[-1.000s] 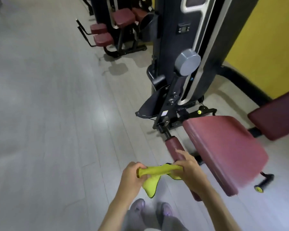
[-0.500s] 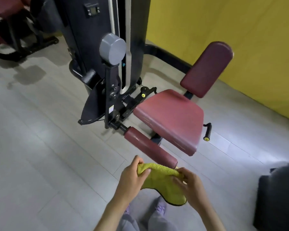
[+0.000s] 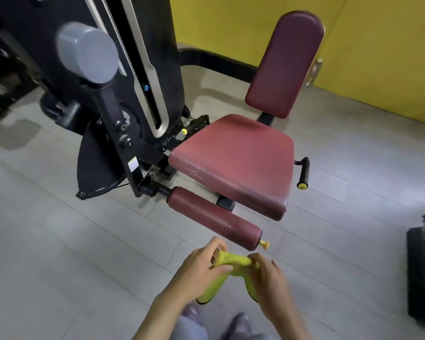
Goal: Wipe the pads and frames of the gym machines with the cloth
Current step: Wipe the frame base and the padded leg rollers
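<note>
Half a second ago the cloth (image 3: 233,262) lay wider across our hands. Now it is gathered into a narrow roll, and the machine sits closer and fuller in view.

Nearest us, our two shoes (image 3: 241,320) stand on the floor (image 3: 59,241). Above them our left hand (image 3: 199,268) pinches one end of the roll and our right hand (image 3: 270,278) grips the other. Two loose lobes hang below, touching nothing. The cloth is held in the air just short of the roller (image 3: 214,218) and is not yet on any pad. Beyond the roller come the seat (image 3: 233,160), the back pad (image 3: 285,65) and the black frame (image 3: 157,45), with the yellow wall (image 3: 378,45) behind.

We think the main risk is the roll itself. A bunched cloth meets a pad along a thin line, so a pass could leave strips unwiped. A hanging lobe might also snag on the yellow pin (image 3: 264,244) at the roller's near end, or brush the floor and pick up dirt. The roller may turn under a sideways stroke, so that its underside gets missed.

By our count:
- one cloth
- two hands
- two shoes
- three maroon pads
- one side handle (image 3: 304,173)
- one grey cap (image 3: 87,52)
- three yellow tips
</note>
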{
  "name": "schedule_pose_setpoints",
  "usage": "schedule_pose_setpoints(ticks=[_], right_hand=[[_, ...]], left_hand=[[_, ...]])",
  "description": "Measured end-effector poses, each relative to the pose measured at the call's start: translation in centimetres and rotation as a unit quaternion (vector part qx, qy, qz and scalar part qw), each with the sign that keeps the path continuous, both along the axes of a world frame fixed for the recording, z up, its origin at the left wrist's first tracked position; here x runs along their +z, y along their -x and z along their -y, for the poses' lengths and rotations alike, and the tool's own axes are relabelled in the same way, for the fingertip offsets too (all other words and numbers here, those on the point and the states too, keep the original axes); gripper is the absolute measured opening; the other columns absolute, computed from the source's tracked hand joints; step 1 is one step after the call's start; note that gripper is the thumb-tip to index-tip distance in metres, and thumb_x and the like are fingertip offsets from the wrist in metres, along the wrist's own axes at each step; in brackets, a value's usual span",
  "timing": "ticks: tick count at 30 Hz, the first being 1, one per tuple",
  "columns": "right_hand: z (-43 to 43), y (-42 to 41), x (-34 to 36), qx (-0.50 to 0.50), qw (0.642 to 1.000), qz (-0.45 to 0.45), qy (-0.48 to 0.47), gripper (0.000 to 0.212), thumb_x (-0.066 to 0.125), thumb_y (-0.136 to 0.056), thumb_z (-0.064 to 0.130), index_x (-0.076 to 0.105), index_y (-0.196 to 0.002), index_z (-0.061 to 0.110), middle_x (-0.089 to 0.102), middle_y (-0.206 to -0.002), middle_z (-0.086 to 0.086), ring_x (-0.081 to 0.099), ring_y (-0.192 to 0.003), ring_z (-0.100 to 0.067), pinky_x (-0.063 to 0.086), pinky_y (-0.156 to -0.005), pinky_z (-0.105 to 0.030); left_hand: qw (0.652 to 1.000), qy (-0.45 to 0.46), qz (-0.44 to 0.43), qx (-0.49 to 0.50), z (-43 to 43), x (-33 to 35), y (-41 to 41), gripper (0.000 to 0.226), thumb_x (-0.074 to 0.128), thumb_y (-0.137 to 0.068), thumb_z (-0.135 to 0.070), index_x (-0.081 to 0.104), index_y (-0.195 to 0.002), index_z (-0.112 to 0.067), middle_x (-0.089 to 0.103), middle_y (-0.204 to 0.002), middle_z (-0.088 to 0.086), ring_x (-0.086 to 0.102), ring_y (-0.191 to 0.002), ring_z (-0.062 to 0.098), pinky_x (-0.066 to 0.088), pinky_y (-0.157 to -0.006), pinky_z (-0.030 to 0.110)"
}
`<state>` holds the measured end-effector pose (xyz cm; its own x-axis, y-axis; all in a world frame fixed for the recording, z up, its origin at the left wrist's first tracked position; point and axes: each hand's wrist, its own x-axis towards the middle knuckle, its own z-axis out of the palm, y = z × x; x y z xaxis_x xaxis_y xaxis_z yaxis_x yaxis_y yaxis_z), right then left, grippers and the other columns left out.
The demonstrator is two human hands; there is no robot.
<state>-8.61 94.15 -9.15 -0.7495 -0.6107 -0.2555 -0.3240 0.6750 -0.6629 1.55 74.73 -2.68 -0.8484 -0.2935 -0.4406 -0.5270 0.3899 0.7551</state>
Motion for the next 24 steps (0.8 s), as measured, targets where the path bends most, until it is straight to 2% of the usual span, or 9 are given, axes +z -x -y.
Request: schedule_pose_setpoints(ticks=[1,3,7,11,14,16,18,20,24], right_hand=[[-0.2,0.4,-2.0,-0.011,1.0,0.003,0.011,0.012,0.054,-0.096,0.033,0.052,-0.104,0.041,0.061,-0.083,0.023,0.059,-0.079,-0.01,0.046,-0.077,-0.033],[-0.2,1.2,-6.0,-0.012,1.0,-0.011,0.027,0.017,0.047,-0.091,0.038,0.049,-0.107,0.043,0.059,-0.086,0.025,0.06,-0.077,-0.014,0.043,-0.067,-0.03],[0.6,3.2,-15.0,0.006,0.996,-0.07,0.052,0.019,0.052,-0.095,0.036,0.055,-0.113,0.043,0.055,-0.1,0.028,0.061,-0.079,-0.015,0.049,-0.064,-0.034],[2.9,6.9,-24.8,-0.003,0.986,-0.164,0.007,0.017,0.054,-0.095,0.041,0.058,-0.112,0.04,0.058,-0.095,0.013,0.059,-0.08,-0.022,0.045,-0.066,-0.037],[4.6,10.1,-31.3,-0.045,0.975,-0.215,-0.031,0.03,0.076,-0.084,0.023,0.063,-0.109,0.033,0.056,-0.093,0.008,0.056,-0.084,-0.026,0.037,-0.066,-0.037],[6.2,12.2,-34.7,-0.099,0.97,-0.22,-0.044,0.021,0.061,-0.089,0.023,0.064,-0.108,0.03,0.056,-0.097,0.004,0.054,-0.091,-0.028,0.035,-0.073,-0.038],[7.7,13.8,-37.8,-0.148,0.963,-0.219,-0.051,0.027,0.045,-0.088,0.025,0.064,-0.107,0.03,0.056,-0.108,0.003,0.05,-0.101,-0.027,0.038,-0.086,-0.044],[8.8,15.1,-40.3,-0.166,0.957,-0.229,-0.055,0.032,0.042,-0.087,0.022,0.063,-0.109,0.03,0.058,-0.119,0.002,0.049,-0.11,-0.028,0.037,-0.1,-0.051],[9.1,16.2,-43.0,-0.174,0.96,-0.218,-0.029,0.04,0.045,-0.098,0.017,0.053,-0.133,0.034,0.061,-0.127,0.008,0.052,-0.123,-0.021,0.022,-0.121,-0.056]], left_hand=[[1.0,-0.016,0.007,-0.007,0.3,-2.0,0.3,0.031,0.071,-0.092,-0.04,0.046,-0.108,-0.035,0.06,-0.092,-0.009,0.059,-0.083,0.014,0.055,-0.079,0.04],[1.0,-0.02,0.014,-0.019,0.7,-6.7,0.9,0.031,0.071,-0.092,-0.031,0.045,-0.107,-0.033,0.06,-0.094,-0.009,0.059,-0.085,0.017,0.055,-0.082,0.042],[1.0,0.003,0.0,0.012,0.9,-16.6,2.9,0.026,0.068,-0.093,-0.031,0.047,-0.106,-0.038,0.063,-0.095,-0.011,0.062,-0.083,0.012,0.056,-0.08,0.039],[0.997,0.037,-0.031,0.065,1.0,-26.1,6.4,0.021,0.068,-0.095,-0.031,0.051,-0.106,-0.038,0.065,-0.096,-0.015,0.063,-0.09,0.005,0.055,-0.082,0.035],[0.992,0.078,-0.054,0.082,1.3,-33.1,9.9,0.02,0.068,-0.095,-0.032,0.056,-0.111,-0.035,0.068,-0.1,-0.013,0.064,-0.092,0.011,0.055,-0.083,0.037],[0.985,0.133,-0.094,0.066,1.9,-37.3,12.4,0.017,0.065,-0.095,-0.038,0.057,-0.111,-0.037,0.064,-0.097,-0.016,0.06,-0.092,0.012,0.054,-0.085,0.036],[0.974,0.169,-0.135,0.06,2.4,-40.6,14.8,0.014,0.061,-0.097,-0.038,0.057,-0.11,-0.039,0.055,-0.089,-0.02,0.049,-0.091,0.007,0.047,-0.087,0.032],[0.957,0.217,-0.185,0.055,3.0,-43.3,16.9,0.014,0.06,-0.098,-0.031,0.061,-0.112,-0.035,0.05,-0.086,-0.024,0.043,-0.092,0.004,0.039,-0.088,0.031],[0.926,0.29,-0.236,0.047,4.7,-46.5,19.0,0.015,0.065,-0.095,-0.032,0.063,-0.11,-0.034,0.065,-0.089,-0.02,0.052,-0.094,0.008,0.037,-0.086,0.034]])
